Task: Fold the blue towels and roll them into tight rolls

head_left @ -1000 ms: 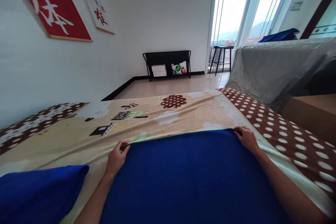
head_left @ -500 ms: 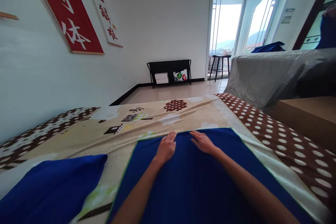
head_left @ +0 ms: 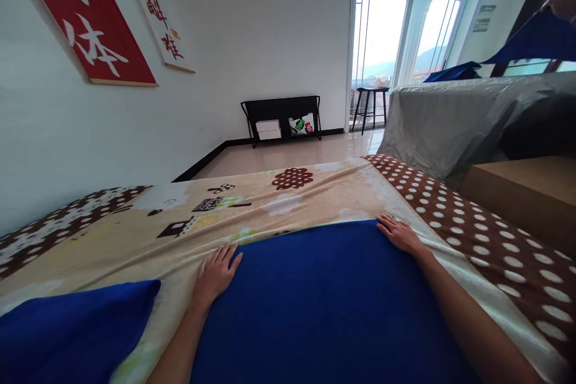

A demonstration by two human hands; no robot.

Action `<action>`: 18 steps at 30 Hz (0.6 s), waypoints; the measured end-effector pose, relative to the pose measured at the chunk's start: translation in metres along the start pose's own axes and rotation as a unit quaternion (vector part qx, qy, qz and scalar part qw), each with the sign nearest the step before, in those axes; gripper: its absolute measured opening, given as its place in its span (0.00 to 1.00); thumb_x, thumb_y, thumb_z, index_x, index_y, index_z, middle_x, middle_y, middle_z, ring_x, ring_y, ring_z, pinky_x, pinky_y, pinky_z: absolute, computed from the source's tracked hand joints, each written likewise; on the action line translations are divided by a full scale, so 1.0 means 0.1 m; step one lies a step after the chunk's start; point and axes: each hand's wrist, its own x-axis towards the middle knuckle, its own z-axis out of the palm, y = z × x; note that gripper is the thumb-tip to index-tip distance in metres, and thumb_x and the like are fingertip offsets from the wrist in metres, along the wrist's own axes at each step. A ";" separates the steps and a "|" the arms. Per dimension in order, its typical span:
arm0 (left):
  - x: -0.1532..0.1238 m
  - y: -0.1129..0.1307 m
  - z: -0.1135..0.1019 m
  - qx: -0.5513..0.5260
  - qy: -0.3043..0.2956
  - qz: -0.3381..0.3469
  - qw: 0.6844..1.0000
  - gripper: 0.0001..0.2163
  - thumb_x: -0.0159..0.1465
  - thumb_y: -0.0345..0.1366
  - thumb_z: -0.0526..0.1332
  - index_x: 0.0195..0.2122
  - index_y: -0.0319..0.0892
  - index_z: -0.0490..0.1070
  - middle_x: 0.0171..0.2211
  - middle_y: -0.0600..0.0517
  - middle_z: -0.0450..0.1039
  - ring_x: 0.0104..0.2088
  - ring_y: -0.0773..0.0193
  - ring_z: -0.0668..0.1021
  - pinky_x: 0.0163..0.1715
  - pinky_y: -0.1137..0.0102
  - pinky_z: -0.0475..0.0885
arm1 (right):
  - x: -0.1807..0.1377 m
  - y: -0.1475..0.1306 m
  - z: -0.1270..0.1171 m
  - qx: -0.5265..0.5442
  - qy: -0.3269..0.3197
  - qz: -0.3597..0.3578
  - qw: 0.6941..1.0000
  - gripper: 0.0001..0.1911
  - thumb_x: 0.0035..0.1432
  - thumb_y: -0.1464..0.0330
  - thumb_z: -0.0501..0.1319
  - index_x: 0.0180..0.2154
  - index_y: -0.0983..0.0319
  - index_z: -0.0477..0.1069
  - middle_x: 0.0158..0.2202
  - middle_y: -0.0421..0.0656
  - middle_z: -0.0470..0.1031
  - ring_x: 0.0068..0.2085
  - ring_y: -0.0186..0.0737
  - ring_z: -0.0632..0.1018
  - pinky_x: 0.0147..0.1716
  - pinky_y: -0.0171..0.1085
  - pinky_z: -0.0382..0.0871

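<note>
A blue cloth [head_left: 324, 294] with a thin green edge lies spread flat on the patterned blanket [head_left: 333, 189] in front of me. At its far left corner rests my left hand [head_left: 217, 273], open and flat, partly on the cloth's edge and partly on the blanket. My right hand [head_left: 398, 233] lies open on the far right corner, fingers stretched out. Under both palms the cloth's corners are hidden. To the left, a second blue cloth [head_left: 81, 327] lies on the blanket, cut off by the frame.
At the far right, a person's hand [head_left: 562, 5] holds up another blue cloth [head_left: 535, 39] above a plastic-covered surface [head_left: 432, 117], where more blue fabric [head_left: 452, 72] lies. A cardboard box [head_left: 531, 183] stands nearby. A black rack [head_left: 283, 111] and a stool [head_left: 372, 96] stand by the wall and window.
My hands have slid apart from the middle of the cloth's far edge, the left one to the left corner, the right one to the right corner. The other person's blue cloth has come further into view.
</note>
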 end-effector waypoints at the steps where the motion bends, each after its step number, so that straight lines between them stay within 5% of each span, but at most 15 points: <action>1: 0.00 0.01 0.02 0.003 0.003 0.001 1.000 0.26 0.70 0.51 0.46 0.67 0.51 0.56 0.69 0.47 0.55 0.69 0.52 0.57 0.65 0.46 0.50 | 0.00 0.00 0.02 -0.003 -0.001 0.004 1.000 0.28 0.67 0.54 0.55 0.63 0.59 0.60 0.66 0.50 0.58 0.65 0.52 0.62 0.64 0.60 0.52; 4: -0.03 0.06 -0.03 0.008 0.011 0.000 1.000 0.25 0.70 0.50 0.47 0.66 0.51 0.57 0.68 0.46 0.57 0.68 0.52 0.59 0.65 0.45 0.49 | -0.02 -0.07 0.00 -0.015 0.005 0.012 1.000 0.28 0.67 0.54 0.56 0.63 0.59 0.61 0.66 0.50 0.58 0.65 0.51 0.62 0.64 0.59 0.53; 7: -0.09 0.28 -0.16 0.012 0.034 -0.007 0.999 0.24 0.70 0.47 0.48 0.65 0.45 0.60 0.68 0.39 0.56 0.68 0.43 0.57 0.63 0.34 0.42 | -0.04 -0.31 -0.09 -0.031 0.040 0.024 0.998 0.26 0.66 0.57 0.58 0.61 0.60 0.63 0.65 0.50 0.59 0.65 0.53 0.62 0.63 0.61 0.53; 11: -0.08 1.25 -0.16 -0.011 0.046 0.086 0.995 0.25 0.68 0.46 0.56 0.64 0.46 0.59 0.69 0.43 0.54 0.68 0.47 0.57 0.66 0.41 0.47 | 0.04 -1.19 0.02 -0.023 0.060 -0.047 0.997 0.23 0.66 0.59 0.59 0.60 0.59 0.64 0.65 0.49 0.59 0.63 0.51 0.64 0.62 0.58 0.57; 15: 0.02 2.22 0.01 -0.046 0.005 0.191 0.981 0.23 0.68 0.45 0.58 0.62 0.47 0.62 0.66 0.44 0.58 0.63 0.49 0.65 0.63 0.45 0.58 | 0.14 -2.03 0.30 0.009 0.008 -0.168 0.986 0.23 0.66 0.59 0.59 0.58 0.60 0.65 0.61 0.49 0.64 0.58 0.47 0.69 0.57 0.54 0.65; 18: 0.04 2.02 0.03 -0.058 -0.018 0.189 0.980 0.23 0.68 0.46 0.58 0.62 0.46 0.62 0.66 0.44 0.59 0.63 0.49 0.66 0.62 0.45 0.59 | 0.11 -1.78 0.27 0.021 -0.020 -0.175 0.984 0.24 0.66 0.57 0.58 0.59 0.60 0.65 0.62 0.49 0.63 0.60 0.49 0.68 0.59 0.56 0.62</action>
